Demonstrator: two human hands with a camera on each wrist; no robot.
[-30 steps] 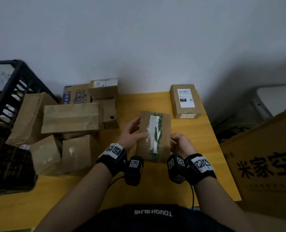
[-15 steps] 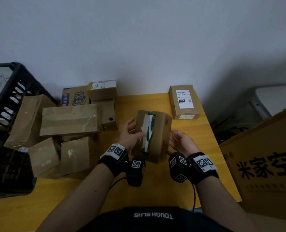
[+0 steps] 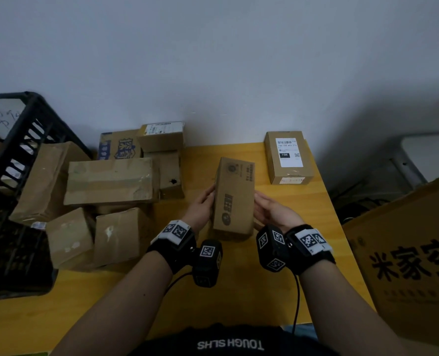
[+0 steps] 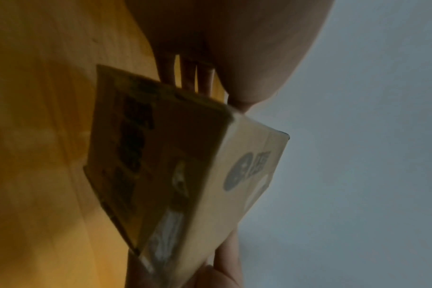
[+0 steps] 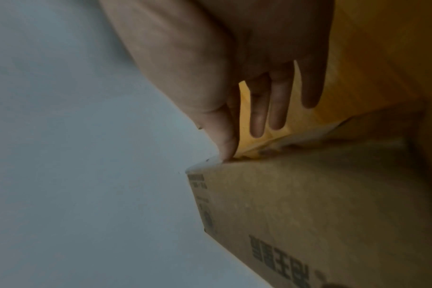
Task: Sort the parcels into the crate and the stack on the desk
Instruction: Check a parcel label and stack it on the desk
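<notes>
A: What are the hands doing right now?

B: The left hand point(image 3: 200, 205) clasps the left side of a printed parcel point(image 3: 235, 196), fingers curled behind it. The right hand point(image 3: 273, 210) is flatter: straight fingers and thumb bracing the right side rather than wrapping it. In the right wrist view the thumb meets a corner while the fingers point(image 5: 276, 109) stand clear.

A: Why hold it that way?

B: My guess is inspection. It sits upright between the palms, just above the yellow surface point(image 3: 239, 278), so each face can be turned up and read before choosing crate or stack.

A: Anything changed?

B: Yes. A second ago the face with white tape and a green strip was on top; half a second ago the parcel was mid-roll; now the printed face with dark characters is uppermost.

A: And around it?

B: The labelled box point(image 3: 289, 156) lies beyond it by the wall, well apart. The unsorted pile of cartons point(image 3: 110, 181) sits to the left, leaning against the black crate point(image 3: 15, 140). A large printed carton point(image 3: 413, 265) stands off the right edge.
</notes>
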